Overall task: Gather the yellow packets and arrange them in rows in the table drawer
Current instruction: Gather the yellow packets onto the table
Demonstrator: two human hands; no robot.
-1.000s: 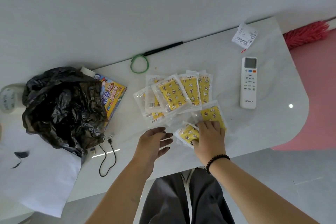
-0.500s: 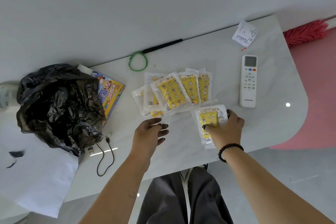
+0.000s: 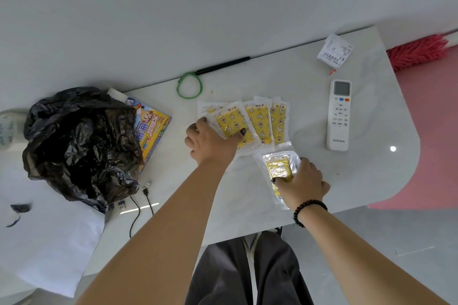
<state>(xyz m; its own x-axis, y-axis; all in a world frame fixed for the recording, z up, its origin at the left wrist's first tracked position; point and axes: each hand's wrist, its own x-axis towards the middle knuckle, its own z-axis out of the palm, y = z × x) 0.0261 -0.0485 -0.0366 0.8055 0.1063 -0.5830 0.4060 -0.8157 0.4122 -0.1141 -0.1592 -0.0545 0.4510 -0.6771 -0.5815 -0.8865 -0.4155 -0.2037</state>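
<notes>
right grip: right hand was clamped on a small stack of yellow packets, thumb on top, fingers curled round the right edge; stack sat at the near middle of the table
left grip: left hand lay on the left end of the fanned packets, thumb pressed on the top packet's yellow face, fingers curled at the left edge; looked like a pinch on that packet, underside hidden
wrist: black bead bracelet on the right wrist
near: grey trousers below the table edge
cables: black usb cables on the near left of the table, plugs just beside the bag
bag: crumpled black plastic bag at far left, overlapping a colourful printed box
task thing: fanned packets overlapped in a row mid table, just behind the held stack, edges touching it or nearly so
remote: white remote marked konka, right of the fan, apart from it
far: green loop joined to a black rod along the back edge
far right: printed receipt at the back corner; red fluffy duster past the table end
drawer: out of view
</notes>
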